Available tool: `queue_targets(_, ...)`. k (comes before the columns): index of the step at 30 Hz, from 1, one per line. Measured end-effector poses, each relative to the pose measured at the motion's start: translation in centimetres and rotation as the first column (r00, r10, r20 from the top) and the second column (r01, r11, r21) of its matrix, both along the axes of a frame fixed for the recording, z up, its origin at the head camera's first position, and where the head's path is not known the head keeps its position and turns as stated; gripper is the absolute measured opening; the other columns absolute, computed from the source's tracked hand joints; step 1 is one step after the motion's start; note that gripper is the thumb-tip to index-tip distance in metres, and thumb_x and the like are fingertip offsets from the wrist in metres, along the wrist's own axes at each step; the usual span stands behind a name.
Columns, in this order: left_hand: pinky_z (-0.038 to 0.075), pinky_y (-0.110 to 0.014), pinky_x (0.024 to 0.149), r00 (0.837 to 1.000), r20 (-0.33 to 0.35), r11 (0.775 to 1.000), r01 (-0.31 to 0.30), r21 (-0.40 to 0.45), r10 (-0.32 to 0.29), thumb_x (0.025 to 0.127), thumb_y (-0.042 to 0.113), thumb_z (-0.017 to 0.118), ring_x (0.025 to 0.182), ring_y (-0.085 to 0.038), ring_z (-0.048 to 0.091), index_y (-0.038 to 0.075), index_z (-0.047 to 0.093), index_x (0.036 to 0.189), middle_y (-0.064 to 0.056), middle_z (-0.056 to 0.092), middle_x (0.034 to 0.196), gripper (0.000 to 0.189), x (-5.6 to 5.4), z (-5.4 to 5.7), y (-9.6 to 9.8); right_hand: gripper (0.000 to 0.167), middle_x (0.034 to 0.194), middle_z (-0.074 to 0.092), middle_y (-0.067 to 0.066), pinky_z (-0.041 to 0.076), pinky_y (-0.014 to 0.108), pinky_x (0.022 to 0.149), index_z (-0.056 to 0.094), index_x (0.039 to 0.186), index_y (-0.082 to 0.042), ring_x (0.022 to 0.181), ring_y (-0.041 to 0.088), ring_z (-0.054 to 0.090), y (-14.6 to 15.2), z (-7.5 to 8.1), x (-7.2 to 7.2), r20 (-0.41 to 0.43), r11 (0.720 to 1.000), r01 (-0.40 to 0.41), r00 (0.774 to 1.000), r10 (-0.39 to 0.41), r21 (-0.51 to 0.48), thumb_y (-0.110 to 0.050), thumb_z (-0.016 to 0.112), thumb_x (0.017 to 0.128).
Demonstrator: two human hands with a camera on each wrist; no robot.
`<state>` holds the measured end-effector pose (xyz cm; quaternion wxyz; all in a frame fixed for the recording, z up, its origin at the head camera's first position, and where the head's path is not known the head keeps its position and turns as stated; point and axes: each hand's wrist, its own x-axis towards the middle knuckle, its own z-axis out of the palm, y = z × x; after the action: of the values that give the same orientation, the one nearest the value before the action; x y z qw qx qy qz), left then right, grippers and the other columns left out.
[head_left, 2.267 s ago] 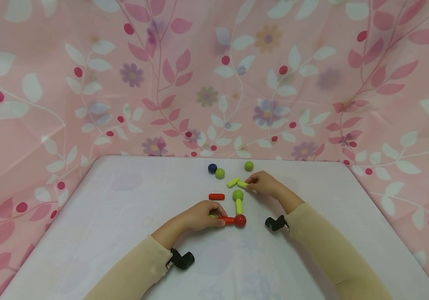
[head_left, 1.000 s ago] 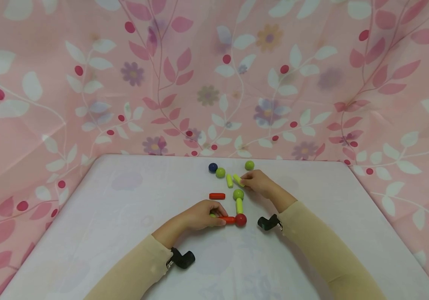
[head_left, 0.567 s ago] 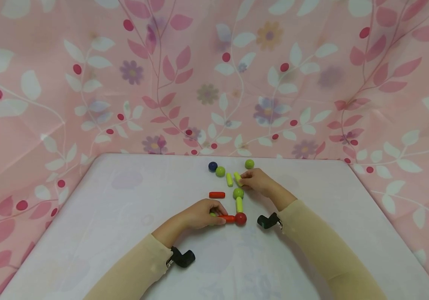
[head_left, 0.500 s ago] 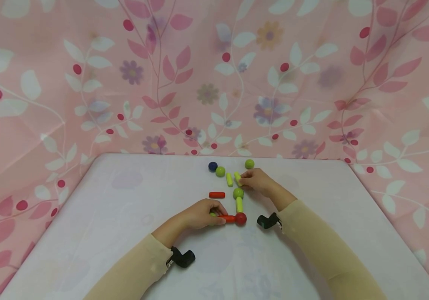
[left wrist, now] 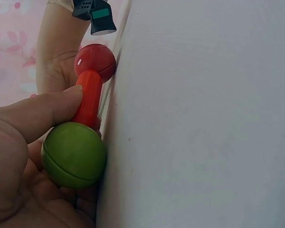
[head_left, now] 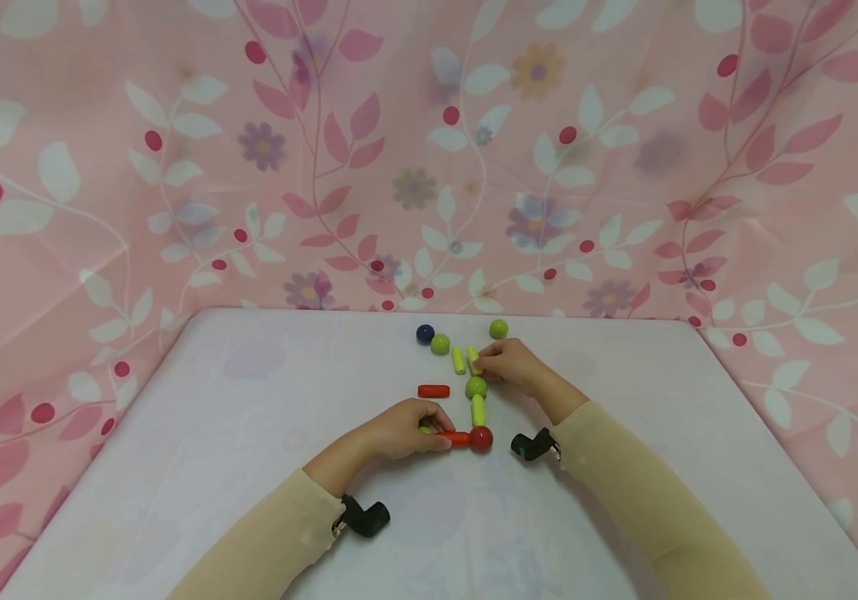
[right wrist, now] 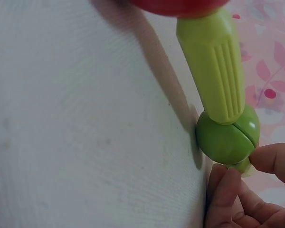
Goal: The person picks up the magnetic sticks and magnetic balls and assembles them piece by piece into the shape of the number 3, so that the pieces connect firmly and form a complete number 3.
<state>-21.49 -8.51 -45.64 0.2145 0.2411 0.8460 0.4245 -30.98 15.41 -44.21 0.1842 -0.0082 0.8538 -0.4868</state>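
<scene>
My left hand (head_left: 402,429) grips a red rod (head_left: 460,438) between thumb and fingers. One end of that rod meets a red ball (head_left: 481,439); at the other sits a green ball (left wrist: 73,154), mostly hidden by the hand in the head view. From the red ball a yellow-green rod (head_left: 479,411) runs away from me to another green ball (head_left: 476,388). Just beyond it my right hand (head_left: 514,367) pinches a second yellow-green rod (head_left: 473,358). In the right wrist view its end (right wrist: 242,166) appears against that ball; whether it is seated cannot be told.
Left of the right hand lies a loose yellow-green rod (head_left: 459,360). A loose red rod (head_left: 434,391) lies beyond the left hand. Farther back are a dark blue ball (head_left: 424,334) and two green balls, one beside it (head_left: 439,343), one apart (head_left: 499,328). Patterned cloth (head_left: 413,167) hangs behind the white table.
My right hand has shifted left, and its rod has swung from sideways to lengthwise, in line with the green ball. The neighbouring loose rod turned lengthwise too. My left hand has stayed put.
</scene>
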Motion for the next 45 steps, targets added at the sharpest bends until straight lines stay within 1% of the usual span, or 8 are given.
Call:
queue_targets(5, 0.046, -0.031, 0.083, 1.0, 0.002, 1.0, -0.002, -0.006, 0.002, 0.091, 0.023, 0.076, 0.09, -0.013, 0.056, 0.02, 0.072, 0.102, 0.008, 0.066, 0.093, 0.012, -0.03, -0.04, 0.02, 0.04, 0.109, 0.068, 0.013, 0.053, 0.026, 0.081, 0.062, 0.125, 0.006, 0.086, 0.012, 0.063, -0.07, -0.14, -0.05, 0.021, 0.999, 0.015, 1.0, -0.014, -0.044, -0.015, 0.069, 0.093)
queue_targets(10, 0.046, -0.032, 0.083, 1.0, 0.005, 1.0, -0.001, -0.004, 0.001, 0.091, 0.023, 0.076, 0.09, -0.014, 0.056, 0.02, 0.072, 0.102, 0.008, 0.065, 0.093, 0.012, -0.07, -0.01, 0.05, 0.04, 0.108, 0.068, 0.013, 0.053, 0.026, 0.08, 0.062, 0.126, 0.006, 0.085, 0.012, 0.062, -0.06, -0.12, -0.07, 0.034, 0.999, 0.025, 0.999, -0.024, -0.044, -0.014, 0.069, 0.092)
queue_targets(17, 0.046, -0.031, 0.083, 1.0, 0.0, 1.0, -0.002, -0.004, 0.002, 0.09, 0.022, 0.076, 0.089, -0.013, 0.057, 0.02, 0.072, 0.101, 0.008, 0.066, 0.092, 0.011, -0.01, 0.06, 0.06, 0.043, 0.109, 0.067, 0.013, 0.054, 0.027, 0.082, 0.058, 0.13, 0.004, 0.086, 0.013, 0.064, -0.01, -0.27, -0.05, 0.046, 0.996, 0.013, 0.999, -0.009, -0.093, -0.014, 0.07, 0.093)
queue_targets(23, 0.046, -0.031, 0.082, 1.0, 0.002, 1.0, 0.0, -0.005, 0.0, 0.091, 0.022, 0.076, 0.089, -0.013, 0.056, 0.019, 0.072, 0.102, 0.008, 0.066, 0.093, 0.012, 0.03, 0.08, 0.05, 0.047, 0.104, 0.067, 0.011, 0.054, 0.028, 0.079, 0.055, 0.135, 0.002, 0.082, 0.013, 0.064, 0.14, -0.35, 0.08, 0.045, 0.99, -0.001, 0.999, 0.007, -0.139, -0.013, 0.07, 0.093)
queue_targets(31, 0.047, -0.032, 0.082, 1.0, 0.004, 1.0, -0.008, 0.001, 0.008, 0.09, 0.022, 0.076, 0.089, -0.014, 0.057, 0.02, 0.072, 0.1, 0.008, 0.066, 0.092, 0.011, 0.01, 0.01, 0.03, 0.044, 0.098, 0.067, 0.008, 0.053, 0.026, 0.077, 0.056, 0.133, 0.002, 0.079, 0.012, 0.062, 0.02, -0.21, 0.29, 0.042, 0.987, 0.012, 0.999, -0.005, -0.16, -0.011, 0.07, 0.093)
queue_targets(37, 0.047, -0.034, 0.083, 1.0, 0.01, 1.0, -0.009, 0.004, 0.009, 0.091, 0.023, 0.076, 0.089, -0.014, 0.057, 0.022, 0.072, 0.101, 0.008, 0.066, 0.092, 0.011, 0.06, 0.01, 0.05, 0.04, 0.107, 0.063, 0.011, 0.054, 0.027, 0.081, 0.056, 0.129, 0.006, 0.082, 0.013, 0.062, -0.12, -0.12, 0.35, 0.051, 0.985, 0.024, 0.999, -0.016, -0.168, -0.01, 0.067, 0.095)
queue_targets(41, 0.047, -0.034, 0.083, 1.0, 0.009, 1.0, -0.009, 0.007, 0.009, 0.09, 0.023, 0.076, 0.089, -0.014, 0.057, 0.021, 0.072, 0.101, 0.008, 0.066, 0.092, 0.011, 0.05, 0.03, 0.03, 0.036, 0.111, 0.065, 0.012, 0.053, 0.027, 0.082, 0.059, 0.124, 0.007, 0.084, 0.012, 0.062, -0.13, -0.08, 0.37, 0.045, 0.987, 0.013, 0.999, -0.006, -0.161, -0.01, 0.067, 0.094)
queue_targets(45, 0.046, -0.034, 0.083, 1.0, 0.014, 1.0, -0.012, 0.006, 0.012, 0.091, 0.023, 0.076, 0.09, -0.014, 0.057, 0.021, 0.072, 0.101, 0.008, 0.066, 0.093, 0.011, 0.07, 0.14, 0.05, 0.037, 0.104, 0.067, 0.01, 0.053, 0.027, 0.08, 0.058, 0.126, 0.008, 0.082, 0.011, 0.061, -0.18, 0.06, 0.42, 0.047, 0.985, 0.002, 0.999, 0.007, -0.17, -0.009, 0.067, 0.093)
